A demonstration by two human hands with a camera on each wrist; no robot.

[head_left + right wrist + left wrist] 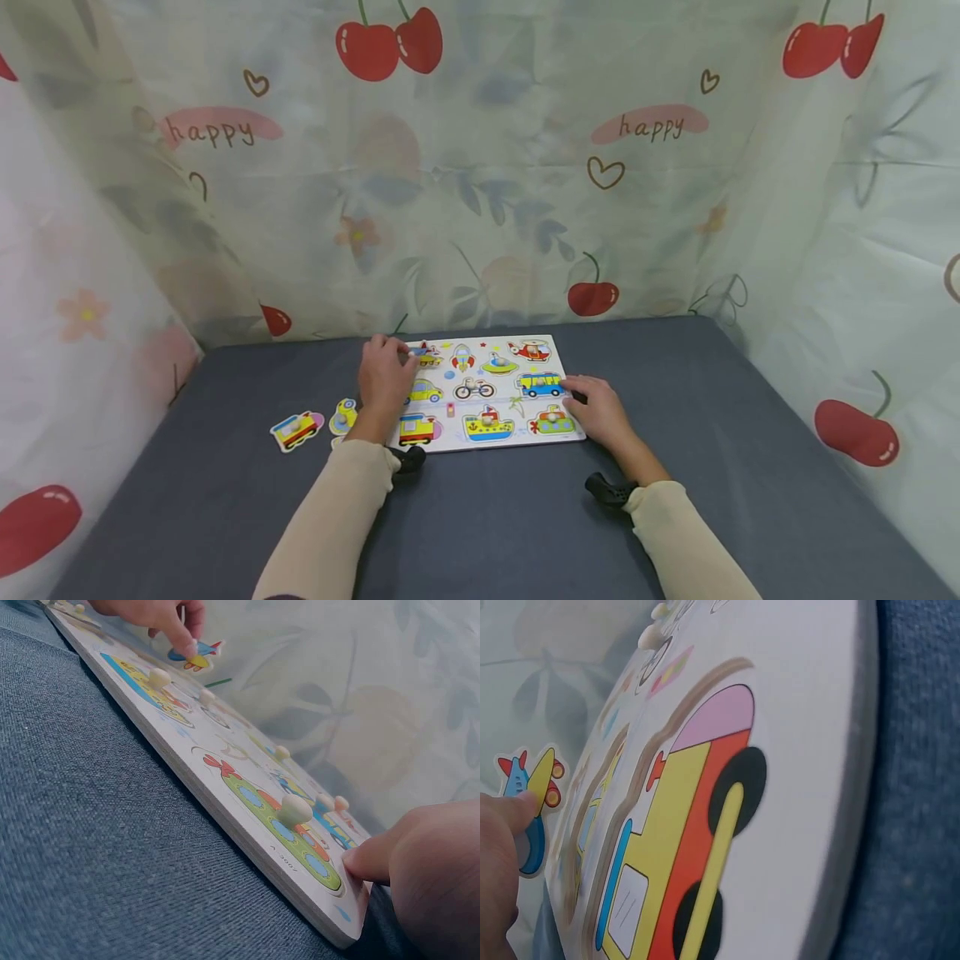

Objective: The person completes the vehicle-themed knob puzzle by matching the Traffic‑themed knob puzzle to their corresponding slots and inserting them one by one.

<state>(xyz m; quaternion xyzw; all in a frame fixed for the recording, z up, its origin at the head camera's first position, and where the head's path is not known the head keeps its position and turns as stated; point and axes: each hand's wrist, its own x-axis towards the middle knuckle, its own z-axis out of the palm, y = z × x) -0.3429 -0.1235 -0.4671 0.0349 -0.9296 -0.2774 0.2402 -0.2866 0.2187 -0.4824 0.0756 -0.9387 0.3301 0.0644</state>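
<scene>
Between thumb and fingers my left hand (384, 377) pinches a blue and yellow airplane puzzle piece (196, 654), raised above the top-left part of a white peg puzzle board (453, 444). The airplane (538, 780) stands tilted in the left wrist view, and its knob is hidden. My right hand (602, 410) touches the board's right edge, fingertips near the bus piece (542, 385) and the submarine piece (259, 817). A knobless train picture (675, 847) shows in its recess at the lower left. The ship piece (487, 425) sits in the board with a knob.
Left of the board, a loose train piece (297, 430) and a yellow piece (343, 417) lie on the dark grey tablecloth (510, 525); the left forearm partly covers the yellow one. A printed curtain (480, 167) hangs behind the table and at both sides.
</scene>
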